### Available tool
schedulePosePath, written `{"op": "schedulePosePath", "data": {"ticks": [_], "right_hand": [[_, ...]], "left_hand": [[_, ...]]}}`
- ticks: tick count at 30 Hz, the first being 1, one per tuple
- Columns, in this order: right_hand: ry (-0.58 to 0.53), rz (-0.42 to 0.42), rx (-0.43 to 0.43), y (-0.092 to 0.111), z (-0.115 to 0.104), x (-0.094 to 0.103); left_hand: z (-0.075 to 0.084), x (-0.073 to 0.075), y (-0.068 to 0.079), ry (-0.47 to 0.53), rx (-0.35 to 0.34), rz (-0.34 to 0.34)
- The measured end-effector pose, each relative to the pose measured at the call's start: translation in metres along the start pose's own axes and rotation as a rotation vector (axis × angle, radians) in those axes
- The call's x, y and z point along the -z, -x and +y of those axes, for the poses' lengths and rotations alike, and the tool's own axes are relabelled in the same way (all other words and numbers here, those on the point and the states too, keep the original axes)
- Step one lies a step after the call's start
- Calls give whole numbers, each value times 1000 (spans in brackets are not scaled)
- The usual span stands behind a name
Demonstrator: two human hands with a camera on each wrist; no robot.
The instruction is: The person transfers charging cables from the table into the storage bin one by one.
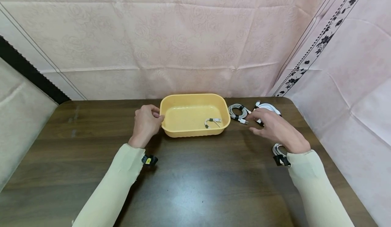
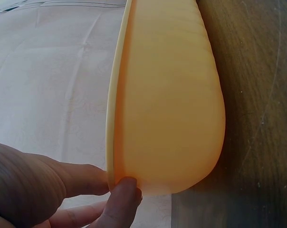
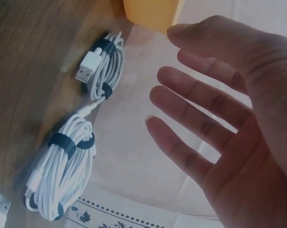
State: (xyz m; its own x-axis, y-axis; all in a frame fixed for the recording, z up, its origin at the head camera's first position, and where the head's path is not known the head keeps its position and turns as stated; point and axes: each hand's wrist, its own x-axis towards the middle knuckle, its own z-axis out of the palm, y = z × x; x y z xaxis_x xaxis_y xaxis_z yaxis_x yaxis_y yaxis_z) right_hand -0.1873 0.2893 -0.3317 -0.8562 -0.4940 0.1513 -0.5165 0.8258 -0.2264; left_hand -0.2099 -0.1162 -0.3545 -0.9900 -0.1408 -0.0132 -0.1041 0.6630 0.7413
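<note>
My left hand [image 1: 147, 121] pinches the left end of a yellow plastic basin [image 1: 186, 116]. In the left wrist view, thumb and finger clasp the rim of the basin [image 2: 167, 104]. A short white USB cable [image 1: 217, 120] lies inside, toward its right end. Over the right side of the table hovers my right hand [image 1: 276, 126], fingers spread and holding nothing in the right wrist view. Near its fingertips are a coiled grey-white USB cable [image 3: 112, 61] and a thicker coiled white cable [image 3: 67, 171], both bound with black ties. The hand partly hides the white one in the head view.
Another bundled cable [image 1: 276, 149] with a black tie lies by the right wrist, partly covered by the sleeve. The dark wooden table [image 1: 195, 179] meets a pale patterned cloth [image 1: 183, 50] behind the basin, and cloth also hangs at both sides.
</note>
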Motion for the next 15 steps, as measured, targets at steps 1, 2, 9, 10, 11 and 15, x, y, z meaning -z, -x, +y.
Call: {"op": "schedulePosePath", "data": {"ticks": [1, 2, 9, 10, 11, 15], "right_hand": [[0, -1, -5, 1, 0, 0], [-2, -3, -10, 1, 0, 0], [-1, -28, -32, 4, 2, -3], [-1, -30, -30, 5, 3, -4], [1, -31, -27, 5, 3, -4], [-3, -40, -35, 7, 6, -6]], "left_hand": [[0, 0, 0, 0, -1, 0], [0, 0, 0, -1, -2, 1], [-1, 0, 0, -4, -15, 6], [-1, 0, 1, -3, -19, 7], [-1, 0, 1, -3, -22, 8], [-1, 0, 1, 2, -26, 6]]}}
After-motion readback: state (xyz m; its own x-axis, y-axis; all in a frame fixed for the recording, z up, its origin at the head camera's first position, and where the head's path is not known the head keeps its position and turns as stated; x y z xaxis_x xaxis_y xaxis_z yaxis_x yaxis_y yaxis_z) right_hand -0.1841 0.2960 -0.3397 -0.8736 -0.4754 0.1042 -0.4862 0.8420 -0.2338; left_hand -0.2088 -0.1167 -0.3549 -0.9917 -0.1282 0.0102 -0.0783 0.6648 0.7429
